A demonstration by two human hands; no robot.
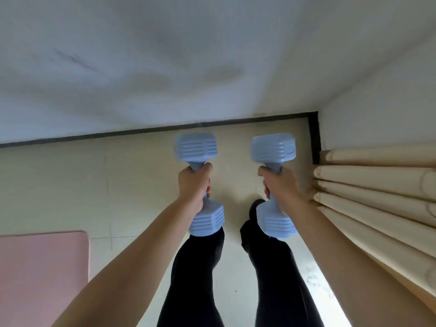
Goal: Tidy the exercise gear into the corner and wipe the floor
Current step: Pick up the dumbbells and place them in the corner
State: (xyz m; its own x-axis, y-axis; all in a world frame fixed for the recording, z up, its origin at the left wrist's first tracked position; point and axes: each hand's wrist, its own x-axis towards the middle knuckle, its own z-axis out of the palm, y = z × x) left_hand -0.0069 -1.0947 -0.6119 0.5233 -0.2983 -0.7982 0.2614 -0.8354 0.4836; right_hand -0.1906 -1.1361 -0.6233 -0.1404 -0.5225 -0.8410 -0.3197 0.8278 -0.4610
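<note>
My left hand (194, 182) grips the handle of a light blue dumbbell (195, 147), whose ribbed ends stick out above and below the fist. My right hand (279, 182) grips a second light blue dumbbell (273, 147) the same way. Both dumbbells hang in the air over the cream floor (132, 185), pointing toward the room corner (312, 116) where the black skirting turns. My legs in black trousers stand below them.
A pink exercise mat (40, 274) lies on the floor at the lower left. Beige curtain folds (377, 197) hang along the right side. A white wall (165, 55) with grey smudges faces me, edged by black skirting.
</note>
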